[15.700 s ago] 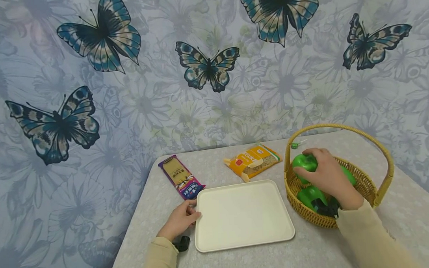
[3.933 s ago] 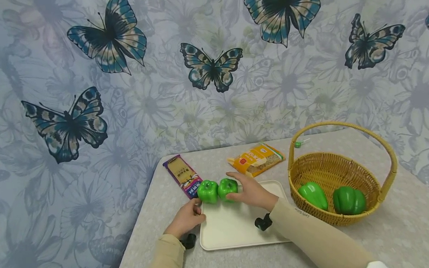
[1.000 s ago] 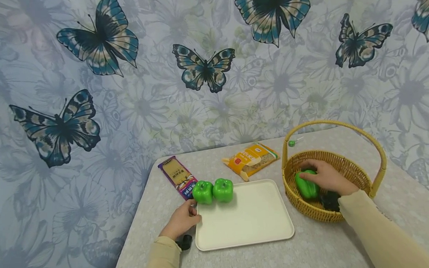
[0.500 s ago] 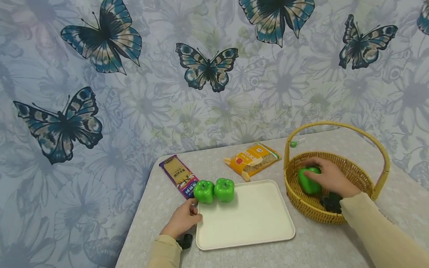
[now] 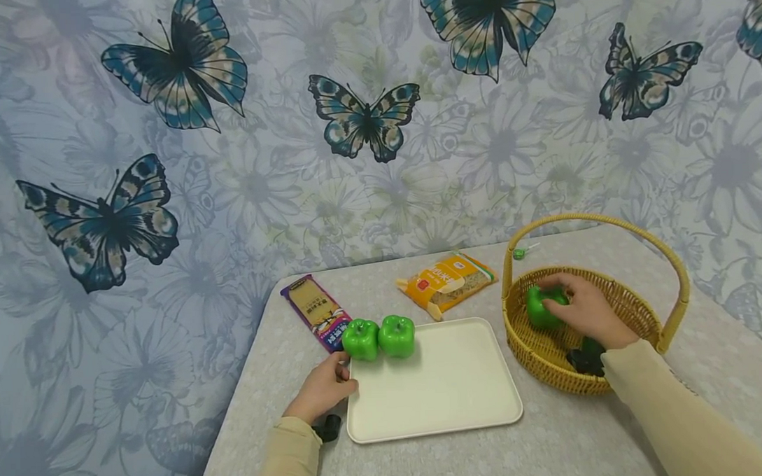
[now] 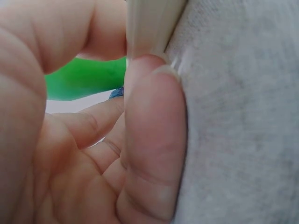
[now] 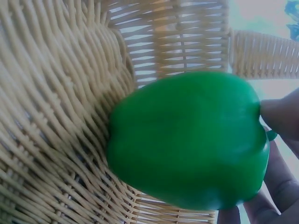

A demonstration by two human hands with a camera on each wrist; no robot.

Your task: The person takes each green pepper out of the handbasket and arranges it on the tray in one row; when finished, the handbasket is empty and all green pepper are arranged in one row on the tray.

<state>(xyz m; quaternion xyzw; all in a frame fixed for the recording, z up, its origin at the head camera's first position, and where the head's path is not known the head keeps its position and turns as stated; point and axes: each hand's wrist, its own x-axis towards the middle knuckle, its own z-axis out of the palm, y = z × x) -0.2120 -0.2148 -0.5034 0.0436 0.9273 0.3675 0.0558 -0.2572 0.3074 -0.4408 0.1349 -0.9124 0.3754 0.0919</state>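
My right hand (image 5: 586,309) grips a green bell pepper (image 5: 543,309) inside the wicker basket (image 5: 537,369). In the right wrist view, thumb and fingers hold that pepper (image 7: 187,142) around its stem end, close to the woven wall. A darker pepper (image 5: 593,347) shows only partly behind the wrist camera. My left hand (image 5: 321,388) pinches the left rim of the cream tray (image 5: 437,390); the left wrist view has the tray edge (image 6: 149,28) between thumb and finger. Two green bell peppers (image 5: 361,340) (image 5: 397,336) stand side by side in the tray's far left corner.
A purple pasta packet (image 5: 316,310) lies behind the tray's left corner, touching or almost touching it. An orange food bag (image 5: 447,283) lies behind the tray. A small green item (image 5: 519,253) is behind the basket, whose tall handle (image 5: 591,216) arches over it.
Two peppers have gone from the basket to the tray. My right hand has since returned to the basket, and the pepper it grips has turned more upright and risen slightly. The left hand stays put.
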